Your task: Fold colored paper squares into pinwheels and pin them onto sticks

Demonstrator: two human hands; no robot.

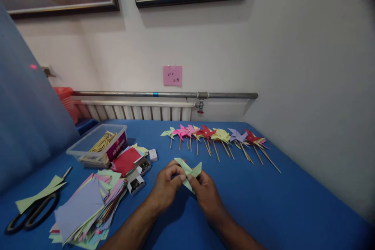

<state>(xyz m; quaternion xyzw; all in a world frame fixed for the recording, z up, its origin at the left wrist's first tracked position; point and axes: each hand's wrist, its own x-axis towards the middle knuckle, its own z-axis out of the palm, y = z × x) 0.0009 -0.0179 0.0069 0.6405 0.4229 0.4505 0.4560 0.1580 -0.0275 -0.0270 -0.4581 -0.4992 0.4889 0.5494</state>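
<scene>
Between my two hands is a light green paper pinwheel [187, 172], its corners folded in toward the middle. My left hand [168, 183] pinches its left side, thumb near the centre. From the other side, my right hand [206, 193] is closed on it, with the thumb pressing close to the centre. Whether a pin or stick is behind the paper cannot be seen. Left of my hands, two small open boxes of pins [136, 184] lie beside a stack of coloured paper sheets [82, 207].
Finished pinwheels on sticks [206, 133] lie in a row at the back right. A clear plastic tub [84, 149] holds wooden sticks. Black-handled scissors [41, 211] lie far left under a green paper scrap [41, 194]. A wall bounds the blue table [263, 207] on the right.
</scene>
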